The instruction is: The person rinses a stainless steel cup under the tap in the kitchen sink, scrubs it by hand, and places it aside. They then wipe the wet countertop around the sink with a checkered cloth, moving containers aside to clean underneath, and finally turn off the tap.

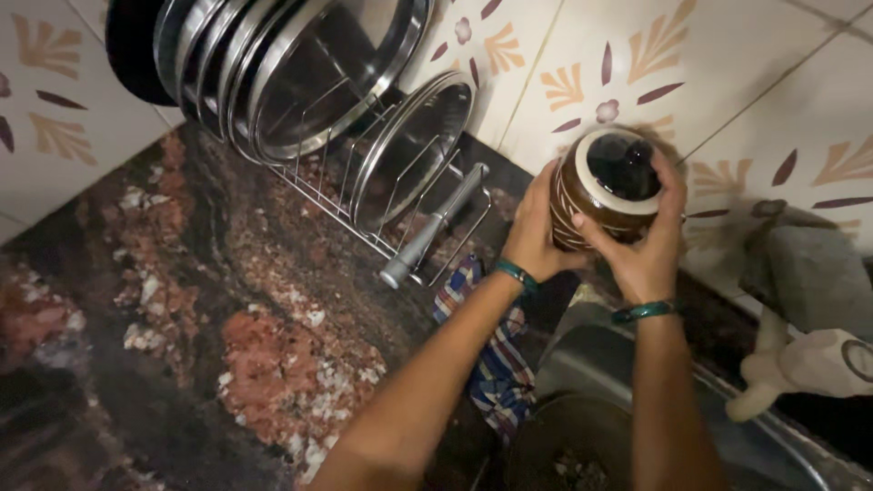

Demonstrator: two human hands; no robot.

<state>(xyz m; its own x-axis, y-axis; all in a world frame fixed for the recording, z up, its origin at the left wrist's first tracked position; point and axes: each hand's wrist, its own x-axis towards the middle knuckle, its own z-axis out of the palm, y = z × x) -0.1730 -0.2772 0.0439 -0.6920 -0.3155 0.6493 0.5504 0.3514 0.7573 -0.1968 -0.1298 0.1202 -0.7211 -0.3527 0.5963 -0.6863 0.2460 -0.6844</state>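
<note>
Both hands grip one brown ceramic jar point(607, 186) with a cream rim, held in the air above the steel sink point(591, 364), mouth tilted toward the camera. Left hand point(536, 232) wraps its side, fingers curled against the striped wall. Right hand point(650, 245) cups the other side, fingers over the rim. A checked cloth point(496, 364) lies on the sink edge beneath the left forearm. A wire dish rack point(364, 195) with steel plates point(300, 73) stands on the granite counter point(182, 300), well apart.
</note>
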